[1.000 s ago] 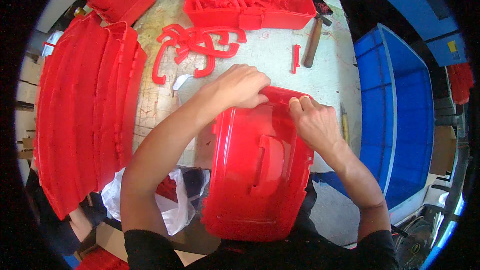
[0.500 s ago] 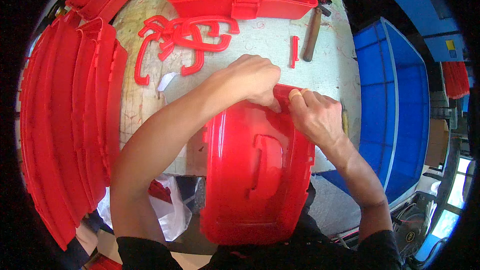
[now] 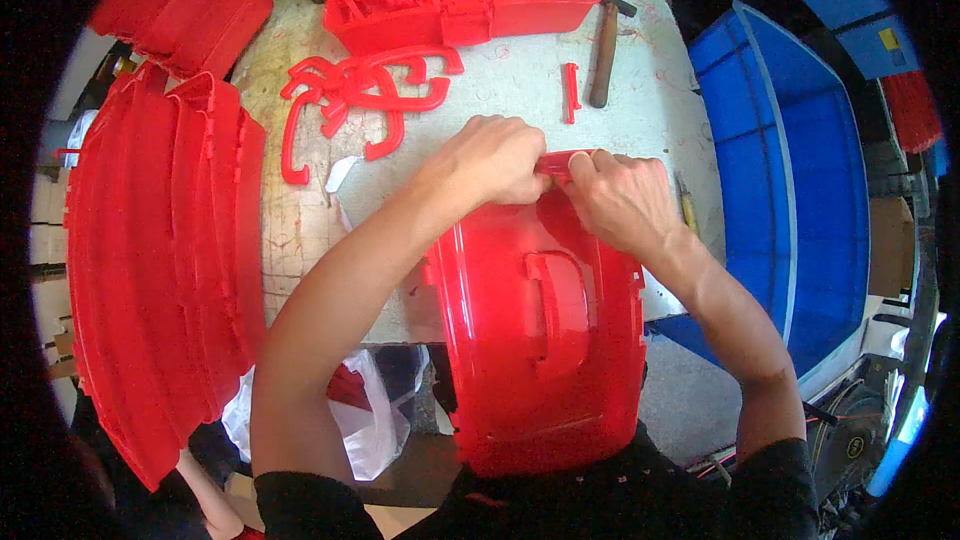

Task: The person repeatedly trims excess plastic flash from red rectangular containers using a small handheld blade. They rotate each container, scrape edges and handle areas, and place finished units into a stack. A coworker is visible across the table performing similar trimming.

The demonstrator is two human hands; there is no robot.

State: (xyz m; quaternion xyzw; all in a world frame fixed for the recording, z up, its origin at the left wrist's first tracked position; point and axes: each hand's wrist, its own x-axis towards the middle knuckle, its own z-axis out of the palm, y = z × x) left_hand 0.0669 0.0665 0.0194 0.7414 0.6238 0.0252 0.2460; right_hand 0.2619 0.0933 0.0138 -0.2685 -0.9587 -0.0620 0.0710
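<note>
A large red plastic lid [image 3: 500, 350] with a molded handle recess lies lengthwise before me, its far end over the table edge and its near end against my body. My left hand [image 3: 497, 158] is closed at the lid's far edge, fingers curled under and mostly hidden. Beside it, my right hand [image 3: 622, 198] pinches the same edge, thumb and index finger pressed together. A short red strip [image 3: 556, 162] shows between the hands; I cannot tell whether it is a separate clip or the rim. Beyond them lies a slim red latch clip [image 3: 570, 93].
A red bin [image 3: 465, 25] full of thin red pieces stands at the back. Red handles [image 3: 370, 90] lie heaped left of a hammer [image 3: 604, 55]. Stacked red shells [image 3: 165, 270] rise at left, a blue crate [image 3: 790, 180] at right. Another person's arm [image 3: 208, 495] shows lower left.
My view has shifted a little. Both hands stay at the lid's far edge, and the red strip between them shows more plainly. Another person's arm has come into view at lower left.
</note>
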